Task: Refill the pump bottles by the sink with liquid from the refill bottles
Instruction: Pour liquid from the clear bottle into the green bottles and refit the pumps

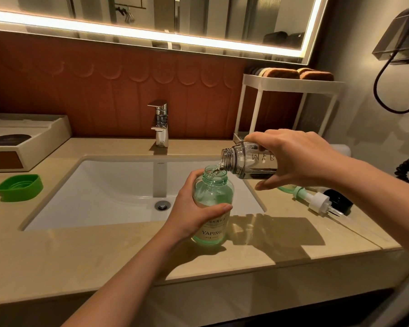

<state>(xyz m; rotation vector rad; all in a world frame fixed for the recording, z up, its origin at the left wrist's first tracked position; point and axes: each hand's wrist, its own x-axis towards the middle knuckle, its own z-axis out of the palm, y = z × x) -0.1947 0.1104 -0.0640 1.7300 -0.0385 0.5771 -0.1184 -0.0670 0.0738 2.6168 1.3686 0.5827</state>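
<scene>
1. Green-tinted clear pump bottle, white "YAPING" label (213, 192): centre of frame, upright, base on beige stone desk (80, 251) at front-right rim of white sink (128, 185). Pump off, neck open. Fill level hard to read.
2. Left hand (191, 218): lower centre. Fingers (190, 182) curled round the pump bottle's shoulder, thumb across the near side; firm grip.
3. Smoke-grey clear refill bottle (253, 161): right of centre, tipped almost flat, uncapped mouth pointing left, just above the pump bottle's neck. Thin clear stream runs from mouth into neck. Dark liquid pooled along its low side.
4. Right hand (300, 159): right of centre. Fingers (257, 138) wrapped over the refill bottle's top, thumb under; full grip.
5. White pump head w/ green collar (316, 200): lying on desk, right of sink, just beside a black cap (339, 201).
6. Green plastic lid (20, 187): left of frame, on desk, open side up.
7. Chrome tap (161, 125): behind sink, upper centre.
8. White rack (291, 86): upper right, brown folded towels (281, 73) on top shelf.
9. White tray (45, 135): left edge. Lit mirror (151, 15): top.
</scene>
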